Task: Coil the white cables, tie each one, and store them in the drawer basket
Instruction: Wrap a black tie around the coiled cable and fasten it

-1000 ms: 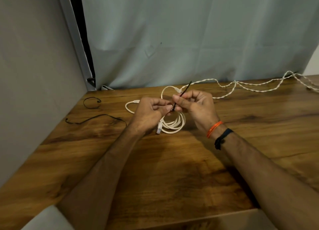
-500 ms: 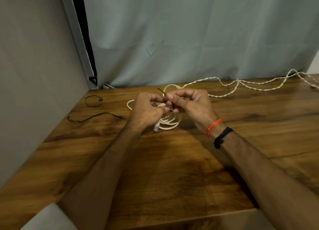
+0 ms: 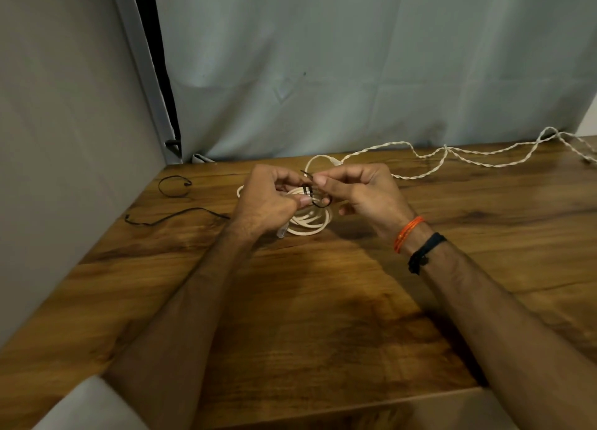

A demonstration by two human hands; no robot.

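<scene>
A coiled white cable [image 3: 310, 223] hangs just above the wooden table [image 3: 323, 300], bunched between both hands. My left hand [image 3: 268, 202] grips the top of the coil, thumb pressed on the strands. A thin black tie [image 3: 318, 198] loops around the coil's strands. My right hand [image 3: 358, 192] pinches the tie's free end between thumb and forefinger. A clear plug on the cable's end pokes out below my left hand. A second white cable, twisted and uncoiled [image 3: 452, 156], trails along the back of the table to the right. No drawer or basket is in view.
Two more black ties lie at the table's left: one curled in a ring [image 3: 174, 186], one laid out long [image 3: 174, 216]. A grey curtain [image 3: 355, 68] hangs behind the table, and a grey wall [image 3: 64, 139] closes the left side.
The black tie's end, which stuck up straight a second ago, is now bent down into a loop around the coil. Both hands shifted slightly and stay on the bundle.
</scene>
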